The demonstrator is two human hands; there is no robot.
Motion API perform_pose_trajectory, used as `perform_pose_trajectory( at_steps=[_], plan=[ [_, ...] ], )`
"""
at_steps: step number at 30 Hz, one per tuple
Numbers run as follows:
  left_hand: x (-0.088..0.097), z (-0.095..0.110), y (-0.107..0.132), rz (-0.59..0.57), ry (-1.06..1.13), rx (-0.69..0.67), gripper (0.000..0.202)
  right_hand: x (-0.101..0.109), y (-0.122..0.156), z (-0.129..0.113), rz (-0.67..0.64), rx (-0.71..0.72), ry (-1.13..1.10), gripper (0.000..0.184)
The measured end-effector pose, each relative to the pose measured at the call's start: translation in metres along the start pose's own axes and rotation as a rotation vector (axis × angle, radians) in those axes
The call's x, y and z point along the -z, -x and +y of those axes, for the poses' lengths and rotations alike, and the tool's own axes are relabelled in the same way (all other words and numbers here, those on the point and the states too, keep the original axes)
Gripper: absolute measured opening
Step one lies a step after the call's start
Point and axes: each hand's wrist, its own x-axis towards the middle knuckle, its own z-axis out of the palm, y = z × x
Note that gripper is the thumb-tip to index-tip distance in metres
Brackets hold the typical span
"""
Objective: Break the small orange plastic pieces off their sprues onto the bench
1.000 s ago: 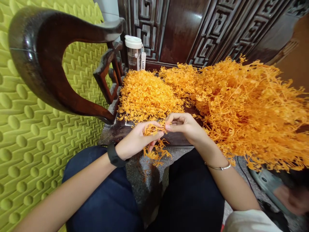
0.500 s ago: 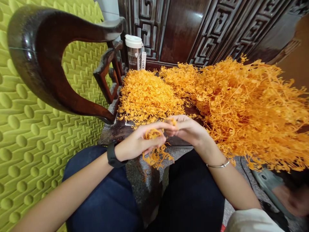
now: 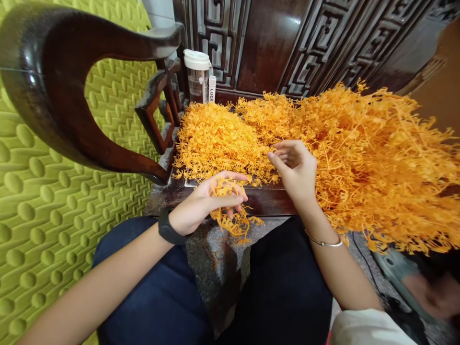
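My left hand (image 3: 210, 201) is curled round a small bunch of orange plastic sprigs (image 3: 230, 213) that hangs down past the front edge of the dark wooden seat (image 3: 179, 189). My right hand (image 3: 296, 167) reaches over the seat, fingers loosely bent, its fingertips at the gap between the compact pile of small orange pieces (image 3: 219, 139) and the big heap of long orange branches (image 3: 373, 163). I see nothing in the right hand.
A curved dark wooden armrest (image 3: 72, 96) rises at the left before a green padded wall (image 3: 43, 230). A clear bottle with a white lid (image 3: 197, 76) stands at the back by a carved wooden panel (image 3: 287, 43). Another person's foot in a sandal (image 3: 413, 282) is at the lower right.
My right hand has left the bunch in my left hand and moved up and right to the piles on the seat. The left hand keeps holding its bunch.
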Motion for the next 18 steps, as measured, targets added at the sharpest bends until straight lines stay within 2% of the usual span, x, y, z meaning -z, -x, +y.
perform_pose_trajectory(
  at_steps=[3, 5, 8, 10, 12, 16, 18],
  plan=[
    [0.001, 0.001, -0.001, 0.066, 0.062, 0.0, 0.031, 0.005, -0.007, 0.013, 0.004, 0.065, 0.169, 0.011],
    [0.001, 0.001, -0.001, 0.1, 0.088, -0.003, 0.027, 0.009, -0.01, 0.023, -0.044, 0.045, 0.242, 0.022],
    [0.001, 0.002, -0.001, 0.136, 0.113, -0.006, 0.026, 0.011, -0.011, 0.033, -0.211, 0.001, 0.278, 0.046],
    [0.001, 0.003, -0.001, 0.153, 0.117, -0.009, 0.026, 0.01, -0.009, 0.032, -0.305, -0.014, 0.252, 0.053],
    [0.001, 0.004, 0.0, 0.159, 0.122, -0.005, 0.026, 0.008, -0.007, 0.022, -0.377, -0.036, 0.172, 0.047],
    [0.002, 0.003, -0.002, 0.121, 0.164, 0.001, 0.026, 0.007, 0.0, -0.011, -0.617, -0.177, -0.111, 0.018],
    [0.003, 0.001, -0.002, 0.075, 0.176, 0.011, 0.028, 0.006, 0.004, -0.025, -0.633, -0.193, -0.211, 0.016]
  ],
)
